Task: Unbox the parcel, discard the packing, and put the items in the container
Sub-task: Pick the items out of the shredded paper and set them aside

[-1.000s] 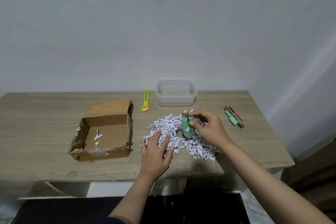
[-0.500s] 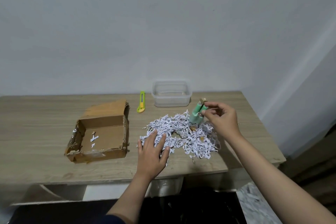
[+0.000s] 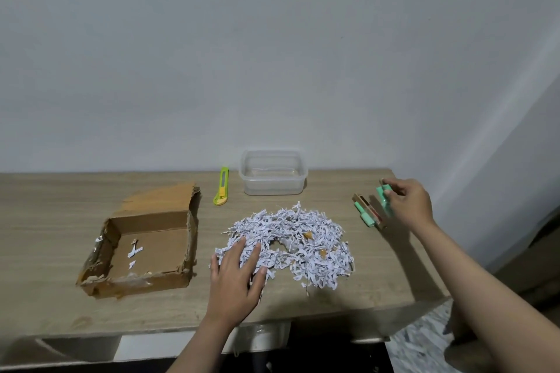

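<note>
Green item (image 3: 384, 200) pinched in rt hand (image 3: 407, 204), lt hand (image 3: 235, 278) flat, splayed on shredded paper (image 3: 291, 244)

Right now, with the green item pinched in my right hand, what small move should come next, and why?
Probably lower the green item onto the wooden table beside the similar green piece. The right hand hovers there, not over the empty clear plastic container, while the left hand rests on the shredded white paper.

Two bare forearms, left hand (image 3: 235, 278) and right hand (image 3: 407, 201) ungloved, without rings or watch
</note>
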A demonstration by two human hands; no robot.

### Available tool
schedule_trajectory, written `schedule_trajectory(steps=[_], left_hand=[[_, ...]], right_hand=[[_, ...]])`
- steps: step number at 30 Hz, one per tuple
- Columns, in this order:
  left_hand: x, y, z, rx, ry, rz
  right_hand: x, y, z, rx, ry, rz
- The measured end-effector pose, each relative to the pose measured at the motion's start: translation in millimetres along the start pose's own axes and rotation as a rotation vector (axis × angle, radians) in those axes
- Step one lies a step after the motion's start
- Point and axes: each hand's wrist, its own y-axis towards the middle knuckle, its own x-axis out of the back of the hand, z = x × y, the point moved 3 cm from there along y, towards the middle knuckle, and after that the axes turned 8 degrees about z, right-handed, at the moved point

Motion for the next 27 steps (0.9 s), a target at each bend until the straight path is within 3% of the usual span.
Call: schedule_trajectory(steps=[8, 14, 19, 24, 27], left_hand=[[-4, 4, 4, 0.023, 0.009, 0.003], [-4, 3, 3, 0.032, 0.015, 0.025], [5, 0, -3, 0.056, 0.023, -0.048], [20, -8, 2, 0.254, -0.186, -0.272], [17, -1, 8, 0.359, -0.298, -0.182]], right_hand=[[-32, 32, -36, -0.178, -0.010, 0.152], [-39, 32, -43, -0.243, 0.116, 0.079], [-37, 2, -13, -0.084, 0.110, -0.015], [-65, -76, 9, 0.009, 0.255, 0.159], [-88, -107, 6, -0.008, 0.257, 0.265]])
